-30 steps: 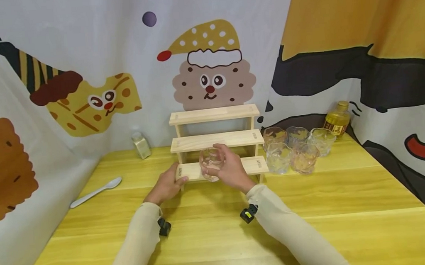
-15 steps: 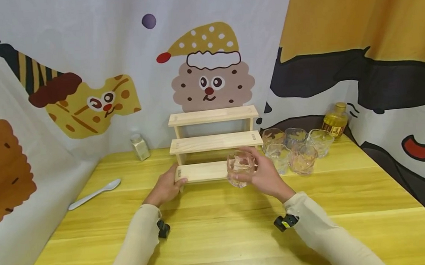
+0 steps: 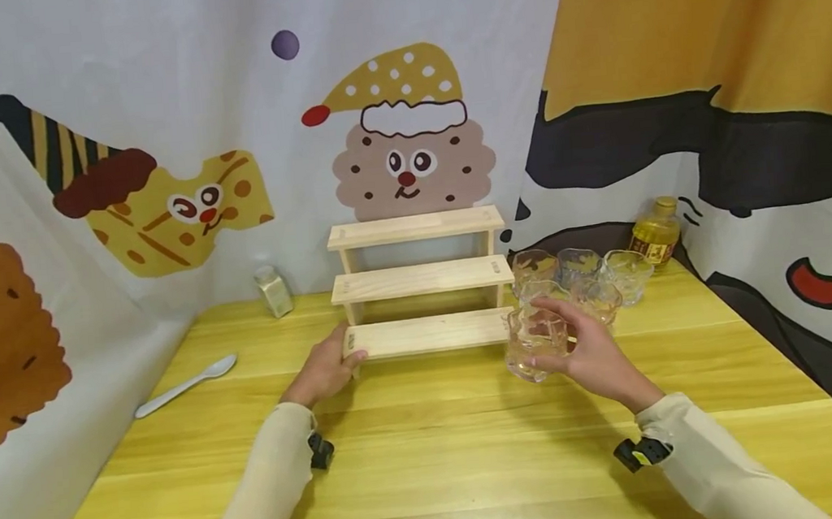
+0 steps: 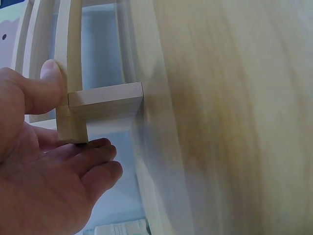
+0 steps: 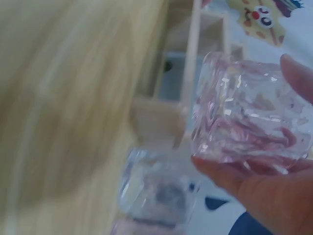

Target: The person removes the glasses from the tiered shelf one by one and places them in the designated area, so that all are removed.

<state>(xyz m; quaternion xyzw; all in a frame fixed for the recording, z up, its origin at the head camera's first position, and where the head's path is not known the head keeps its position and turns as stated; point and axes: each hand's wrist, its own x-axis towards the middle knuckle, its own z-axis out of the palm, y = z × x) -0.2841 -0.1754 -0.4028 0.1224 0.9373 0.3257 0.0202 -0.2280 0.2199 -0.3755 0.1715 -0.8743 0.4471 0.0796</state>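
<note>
A three-tier wooden shelf (image 3: 421,279) stands at the back middle of the table. My left hand (image 3: 322,369) grips the left end of its lowest step, thumb on top and fingers beneath, as the left wrist view shows with the step end (image 4: 73,125). In my right hand (image 3: 592,353) is a clear, faintly pink drinking glass (image 3: 529,344), held between thumb and fingers in front of the shelf's right end. The same glass (image 5: 249,110) fills much of the right wrist view, raised above the table. Behind it stand several similar glasses (image 3: 628,275), partly overlapped by the hand.
A bottle of yellow oil (image 3: 654,232) stands at the back right corner beside the glasses. Left of the shelf is a small jar (image 3: 274,292) with pale contents. A white spoon (image 3: 186,387) lies near the table's left edge. Printed cloth (image 3: 226,79) hangs behind the table.
My right hand has carried the glass rightward from in front of the lowest step's middle to its right end, near the other glasses. The left hand has stayed on the shelf.
</note>
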